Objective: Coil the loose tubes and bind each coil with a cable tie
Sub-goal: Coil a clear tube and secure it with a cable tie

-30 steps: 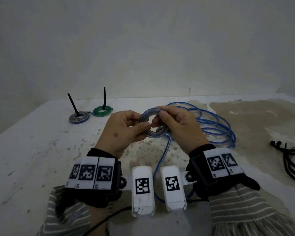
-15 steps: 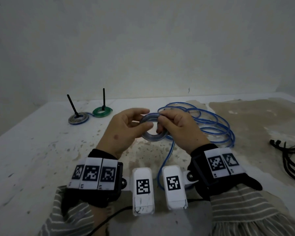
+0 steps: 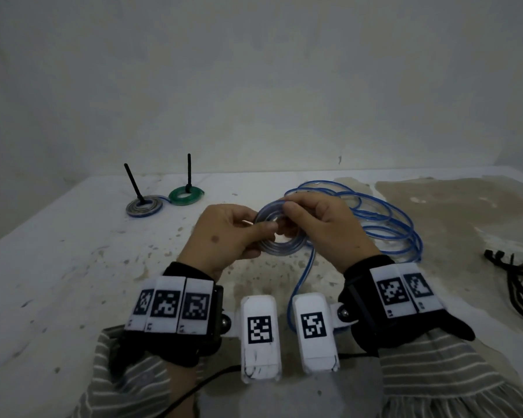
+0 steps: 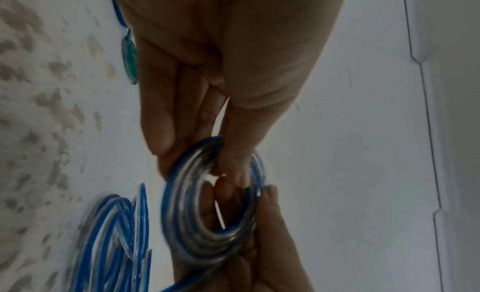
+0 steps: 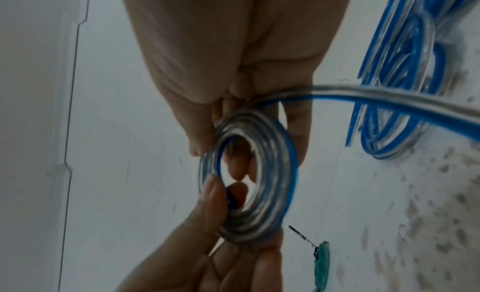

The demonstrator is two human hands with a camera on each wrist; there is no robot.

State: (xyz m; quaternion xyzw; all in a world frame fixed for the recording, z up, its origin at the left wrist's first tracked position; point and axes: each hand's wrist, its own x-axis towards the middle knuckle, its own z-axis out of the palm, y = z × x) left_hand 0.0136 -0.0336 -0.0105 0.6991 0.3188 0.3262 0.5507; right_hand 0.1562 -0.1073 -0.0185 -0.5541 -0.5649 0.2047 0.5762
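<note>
From the head camera, both hands meet above the middle of the table [image 3: 73, 267]. The left hand [image 3: 224, 236] pinches the near-left side of a small coil [image 3: 280, 248] of clear-blue tube, thumb across its face. The right hand [image 3: 323, 227] grips the coil's far-right side with curled fingers. One loose tube [image 3: 390, 224] runs from the coil toward the near edge, then back to a heap of loops lying behind the right hand. Two finished coils sit near the far-left corner, a grey-blue coil [image 3: 144, 206] and a green coil [image 3: 184, 195] just beside it, each bound with one upright black cable tie. A bundle of spare black ties [image 3: 520, 285] lies at the right edge; their count cannot be told.

The left wrist camera shows the left hand's fingers [image 4: 158, 116] and thumb clamping the coil [image 4: 197, 220] rim, with the loose loops [image 4: 116, 235] below.

The right wrist camera shows the right hand's fingertips [image 5: 239, 165] through the coil [image 5: 275, 173] opening, the left thumb [image 5: 210, 196] pressing its rim, and the green coil [image 5: 322, 261] beyond.
</note>
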